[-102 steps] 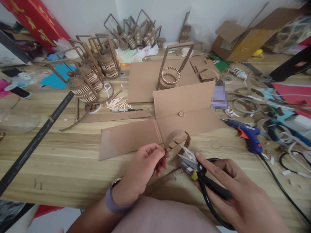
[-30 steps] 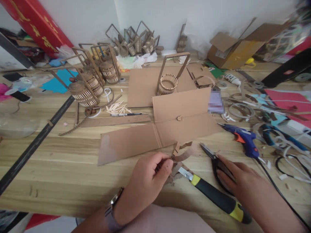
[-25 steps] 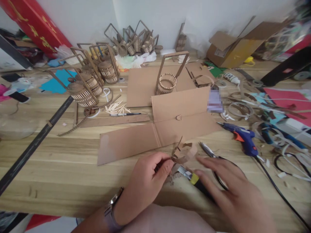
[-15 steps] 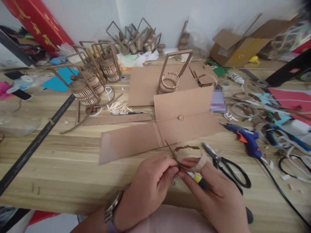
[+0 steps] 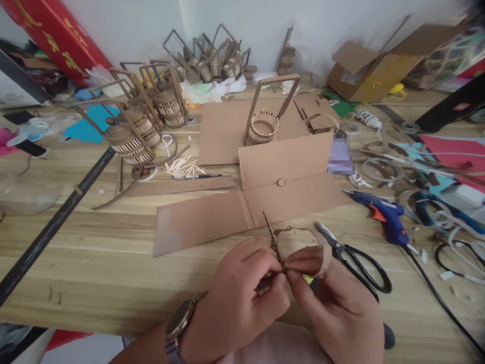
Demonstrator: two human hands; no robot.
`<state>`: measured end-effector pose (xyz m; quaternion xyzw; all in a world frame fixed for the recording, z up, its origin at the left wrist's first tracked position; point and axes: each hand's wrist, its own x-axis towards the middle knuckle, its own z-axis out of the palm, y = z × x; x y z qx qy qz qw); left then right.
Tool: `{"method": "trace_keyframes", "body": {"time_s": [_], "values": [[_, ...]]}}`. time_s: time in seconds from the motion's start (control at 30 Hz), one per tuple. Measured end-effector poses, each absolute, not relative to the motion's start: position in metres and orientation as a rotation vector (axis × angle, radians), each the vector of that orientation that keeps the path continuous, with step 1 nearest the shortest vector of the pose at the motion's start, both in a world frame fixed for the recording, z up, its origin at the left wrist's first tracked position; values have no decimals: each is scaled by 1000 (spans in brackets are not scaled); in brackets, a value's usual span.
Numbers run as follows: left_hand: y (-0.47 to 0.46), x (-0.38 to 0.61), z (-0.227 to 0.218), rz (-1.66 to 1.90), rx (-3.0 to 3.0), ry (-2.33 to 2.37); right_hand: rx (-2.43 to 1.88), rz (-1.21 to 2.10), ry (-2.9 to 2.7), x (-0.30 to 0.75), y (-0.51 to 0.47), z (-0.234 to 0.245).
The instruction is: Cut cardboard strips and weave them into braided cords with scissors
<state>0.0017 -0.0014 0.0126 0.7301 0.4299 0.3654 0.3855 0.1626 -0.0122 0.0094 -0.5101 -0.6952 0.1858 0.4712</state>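
Observation:
My left hand (image 5: 242,288), wearing a watch (image 5: 179,319), pinches a brown corrugated cardboard strip (image 5: 272,235) seen edge-on, its thin end pointing up and away. Fingertips of my right hand (image 5: 337,313) meet the left ones at the strip's lower part and are closed on it too. From there a thin, torn-edged paper band (image 5: 325,260) loops out over my right fingers. Fingers hide much of the strip. Partly under my right hand lies a tool with a yellow and dark handle (image 5: 308,279). Black-handled scissors (image 5: 350,255) rest just beyond that hand.
A folded cardboard sheet (image 5: 204,220) lies ahead, with a small woven basket (image 5: 264,129) behind it. At right is a blue glue gun (image 5: 388,217) with its cord. Lidded baskets (image 5: 127,141), small sticks (image 5: 182,166) and a pen (image 5: 197,176) stand or lie to the left.
Both hands have shifted slightly right, and the left fingers have curled further over the strip. The strip stands a little more upright, and the paper band's loop has changed shape.

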Motion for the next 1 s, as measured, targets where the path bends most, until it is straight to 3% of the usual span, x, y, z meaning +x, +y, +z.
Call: {"method": "trace_keyframes", "body": {"time_s": [0.2, 0.7, 1.0], "values": [[-1, 1, 13, 978, 1796, 1047, -1237, 627, -1597, 162, -11, 6], [-2, -2, 16, 787, 1811, 1187, -1171, 7, -2025, 169, -18, 1], [-4, 0, 18, 839, 1811, 1129, -1281, 263, -1820, 165, -18, -1]]}}
